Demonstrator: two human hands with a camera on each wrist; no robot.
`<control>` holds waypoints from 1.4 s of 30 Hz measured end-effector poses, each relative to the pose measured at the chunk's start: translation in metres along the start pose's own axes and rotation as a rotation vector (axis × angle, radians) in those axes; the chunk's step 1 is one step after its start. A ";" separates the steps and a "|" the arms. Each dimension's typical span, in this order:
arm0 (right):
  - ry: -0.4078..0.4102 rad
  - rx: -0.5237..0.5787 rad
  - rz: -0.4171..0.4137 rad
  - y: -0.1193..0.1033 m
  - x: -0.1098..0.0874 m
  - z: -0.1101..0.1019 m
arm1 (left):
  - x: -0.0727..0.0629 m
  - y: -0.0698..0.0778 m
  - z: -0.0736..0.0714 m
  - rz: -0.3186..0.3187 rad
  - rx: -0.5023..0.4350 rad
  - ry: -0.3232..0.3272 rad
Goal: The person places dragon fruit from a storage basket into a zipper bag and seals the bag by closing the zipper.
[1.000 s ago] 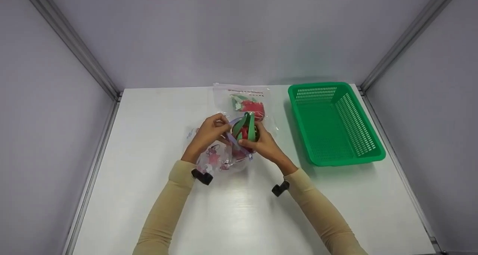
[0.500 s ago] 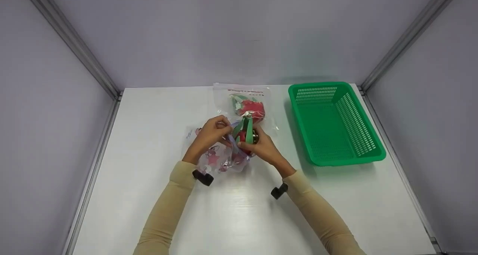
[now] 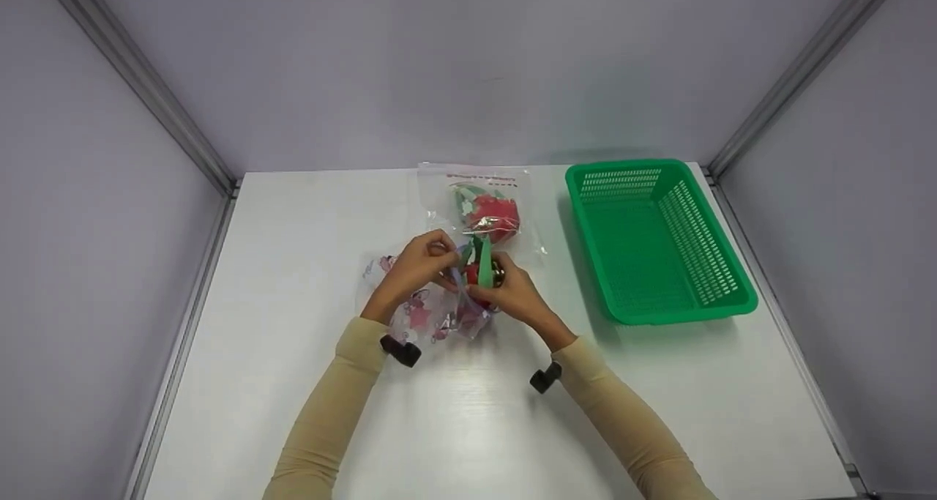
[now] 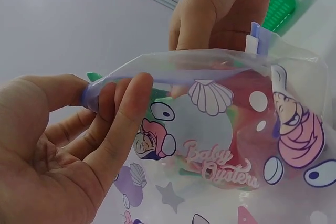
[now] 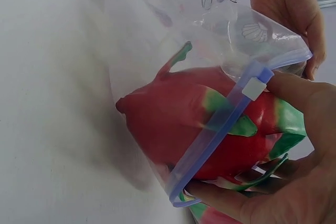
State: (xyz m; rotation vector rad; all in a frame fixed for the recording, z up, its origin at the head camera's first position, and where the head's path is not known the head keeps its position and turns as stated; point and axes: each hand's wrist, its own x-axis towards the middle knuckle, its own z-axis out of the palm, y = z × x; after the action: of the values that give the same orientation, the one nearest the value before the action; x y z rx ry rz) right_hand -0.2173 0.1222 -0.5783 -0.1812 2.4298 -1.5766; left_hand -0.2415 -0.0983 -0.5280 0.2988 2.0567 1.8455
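Note:
A red dragon fruit with green-tipped scales lies mostly inside a clear zip bag printed with shells, stars and cartoon figures. My right hand grips the fruit's leafy end at the bag's mouth, thumb and fingers on either side. In the right wrist view, the bag's purple zip strip crosses the fruit, and a white slider sits near my thumb. On the opposite side of the mouth, my left hand pinches the purple rim, holding it apart. Green leaves stick out between the hands.
Just behind the hands, a second clear zip bag lies flat with another red and green dragon fruit in it. A green perforated basket stands at the right on the white table. Walls enclose the back and sides.
My right hand and the dragon fruit have shifted slightly down toward the front, deeper into the bag's mouth. My left hand keeps its pinch on the rim and has moved a little right.

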 end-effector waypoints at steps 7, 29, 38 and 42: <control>-0.011 -0.047 0.004 0.003 0.000 0.003 | -0.003 -0.001 0.002 0.002 0.007 0.001; 0.016 -0.012 -0.074 0.007 -0.001 0.005 | -0.004 -0.002 0.002 0.014 -0.018 0.044; 0.019 0.029 -0.104 0.013 -0.004 0.004 | -0.004 -0.002 0.002 0.034 -0.039 0.044; 0.036 0.040 -0.118 0.014 -0.005 0.002 | -0.004 -0.002 0.002 0.024 -0.033 0.045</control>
State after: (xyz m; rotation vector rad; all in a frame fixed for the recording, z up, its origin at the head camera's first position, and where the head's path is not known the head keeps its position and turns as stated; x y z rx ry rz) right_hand -0.2110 0.1269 -0.5910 -0.2964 2.4531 -1.6909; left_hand -0.2372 -0.0986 -0.5293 0.2767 2.0587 1.9149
